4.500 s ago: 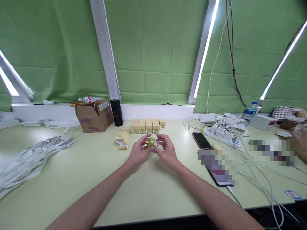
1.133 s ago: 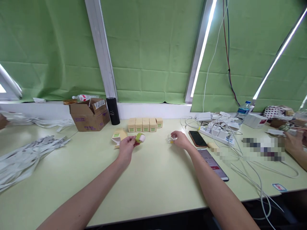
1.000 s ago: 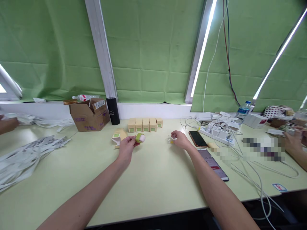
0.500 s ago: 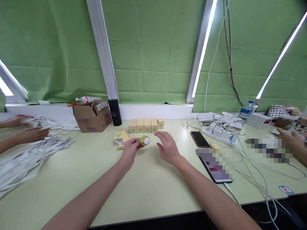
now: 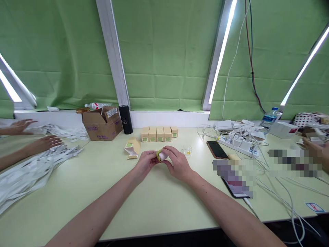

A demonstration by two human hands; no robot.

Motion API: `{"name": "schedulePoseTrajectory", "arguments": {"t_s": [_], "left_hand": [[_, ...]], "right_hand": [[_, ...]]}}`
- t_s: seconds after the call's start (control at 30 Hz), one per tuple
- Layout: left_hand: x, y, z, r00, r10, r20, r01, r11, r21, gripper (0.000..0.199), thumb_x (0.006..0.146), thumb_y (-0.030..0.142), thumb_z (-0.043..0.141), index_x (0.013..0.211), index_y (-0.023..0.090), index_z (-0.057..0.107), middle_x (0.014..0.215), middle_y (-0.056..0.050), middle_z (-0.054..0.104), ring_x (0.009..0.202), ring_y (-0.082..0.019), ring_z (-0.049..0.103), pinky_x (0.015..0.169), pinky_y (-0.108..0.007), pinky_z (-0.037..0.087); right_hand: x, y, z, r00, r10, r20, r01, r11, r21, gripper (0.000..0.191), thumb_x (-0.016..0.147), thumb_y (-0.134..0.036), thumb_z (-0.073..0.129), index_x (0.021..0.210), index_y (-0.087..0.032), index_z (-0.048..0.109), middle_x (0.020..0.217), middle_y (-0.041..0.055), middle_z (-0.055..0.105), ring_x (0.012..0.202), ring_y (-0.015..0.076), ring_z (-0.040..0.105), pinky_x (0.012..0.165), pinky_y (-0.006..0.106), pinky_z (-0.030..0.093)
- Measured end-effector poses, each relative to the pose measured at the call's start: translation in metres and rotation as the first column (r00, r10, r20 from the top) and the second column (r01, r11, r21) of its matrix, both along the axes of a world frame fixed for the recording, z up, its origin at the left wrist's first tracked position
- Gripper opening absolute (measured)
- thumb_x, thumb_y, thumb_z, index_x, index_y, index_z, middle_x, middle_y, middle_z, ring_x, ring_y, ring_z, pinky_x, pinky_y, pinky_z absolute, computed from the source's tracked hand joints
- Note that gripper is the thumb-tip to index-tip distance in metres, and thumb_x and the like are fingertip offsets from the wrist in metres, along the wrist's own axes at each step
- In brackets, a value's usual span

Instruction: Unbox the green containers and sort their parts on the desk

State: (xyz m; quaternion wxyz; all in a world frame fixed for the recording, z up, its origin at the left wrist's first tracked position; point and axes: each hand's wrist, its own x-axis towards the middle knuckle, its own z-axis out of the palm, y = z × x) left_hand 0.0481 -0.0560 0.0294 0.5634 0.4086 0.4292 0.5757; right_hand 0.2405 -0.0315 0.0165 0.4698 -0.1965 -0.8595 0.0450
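Note:
Over the middle of the table, my left hand (image 5: 146, 164) pinches a small white rounded block with a green band (image 5: 162, 156). On the block's other side, the thumb and fingers of my right hand (image 5: 178, 164) close around it, so both hands grip it. What exactly the block is cannot be made out. An opened small tan box (image 5: 132, 148) lies tilted on its side behind my left hand. Farther back, several tan boxes with green labels (image 5: 152, 134) stand in a row. A small clear plastic piece with a bit of yellow (image 5: 187, 150) rests beyond my right hand.
To the left are an open cardboard carton (image 5: 101, 125), a black cylinder (image 5: 125, 119) and white straps (image 5: 33, 171) under another person's hands (image 5: 43, 145). Rightward lie a phone (image 5: 217, 150), a tablet (image 5: 235, 185), a power strip (image 5: 239, 145) and tangled cables. Another person's hand (image 5: 315, 149) is far right.
My right hand has moved left and closed on the white block with the green band. My left hand still holds it. The clear plastic piece is now plainly visible.

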Motion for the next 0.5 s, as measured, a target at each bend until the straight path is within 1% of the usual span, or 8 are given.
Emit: {"name": "schedulePoseTrajectory", "arguments": {"t_s": [0.17,0.3,0.33,0.4,0.47,0.5], "left_hand": [[0.0024,-0.0025,0.0031,1.0,-0.014,0.011,0.014,1.0,-0.023,0.015,0.065,0.025,0.083,0.07,0.013,0.075,0.075,-0.009,0.073,0.073,-0.019,0.068,0.078,-0.035,0.058],[0.005,-0.0024,0.0041,0.998,0.0,-0.058,0.0,1.0,0.008,0.024,0.069,0.034,0.084,0.076,0.014,0.074,0.079,-0.008,0.072,0.074,-0.018,0.067,0.075,-0.034,0.057],[0.0054,-0.0018,0.0042,0.996,0.026,-0.087,-0.024,0.999,0.03,0.027,0.07,0.037,0.084,0.079,0.014,0.073,0.08,-0.007,0.071,0.075,-0.018,0.067,0.075,-0.033,0.057],[0.0056,-0.0006,0.0046,0.98,0.128,-0.154,-0.112,0.988,0.11,0.033,0.071,0.043,0.085,0.085,0.016,0.071,0.083,-0.006,0.07,0.078,-0.019,0.067,0.072,-0.032,0.057],[0.0053,-0.0007,0.0058,0.945,0.24,-0.22,-0.189,0.954,0.233,0.039,0.073,0.047,0.083,0.092,0.017,0.07,0.086,-0.005,0.07,0.081,-0.019,0.066,0.071,-0.031,0.056],[0.0051,-0.0015,0.0066,0.929,0.276,-0.246,-0.2,0.935,0.292,0.041,0.075,0.049,0.082,0.097,0.017,0.069,0.088,-0.005,0.07,0.083,-0.019,0.066,0.071,-0.031,0.056]], "right_hand": [[-0.0004,0.0009,-0.0021,1.0,-0.002,-0.014,0.002,1.0,-0.009,0.036,0.102,-0.024,0.055,0.137,-0.026,0.058,0.131,0.0151,0.067,0.122,0.0299,0.066,0.095,0.046,0.061],[-0.0003,0.0022,-0.0013,0.999,-0.012,-0.034,0.012,1.0,0.005,0.033,0.103,-0.029,0.057,0.136,-0.025,0.058,0.127,0.0156,0.068,0.122,0.0301,0.066,0.096,0.047,0.061],[-0.0003,0.0022,-0.0005,0.999,-0.017,-0.037,0.018,1.0,0.01,0.033,0.103,-0.03,0.057,0.135,-0.025,0.058,0.126,0.0154,0.069,0.121,0.0298,0.066,0.096,0.046,0.061],[-0.0004,0.0022,0.001,0.999,-0.028,-0.041,0.029,0.999,0.029,0.032,0.104,-0.03,0.057,0.135,-0.025,0.057,0.124,0.015,0.069,0.119,0.0291,0.067,0.095,0.046,0.062],[-0.0006,0.0026,0.0017,0.998,-0.037,-0.053,0.04,0.997,0.061,0.032,0.104,-0.03,0.057,0.135,-0.024,0.057,0.122,0.015,0.07,0.117,0.0287,0.067,0.093,0.045,0.062],[-0.0007,0.003,0.0018,0.997,-0.041,-0.059,0.045,0.996,0.077,0.031,0.104,-0.029,0.057,0.135,-0.023,0.056,0.122,0.0151,0.07,0.116,0.0286,0.068,0.092,0.045,0.063]]}}
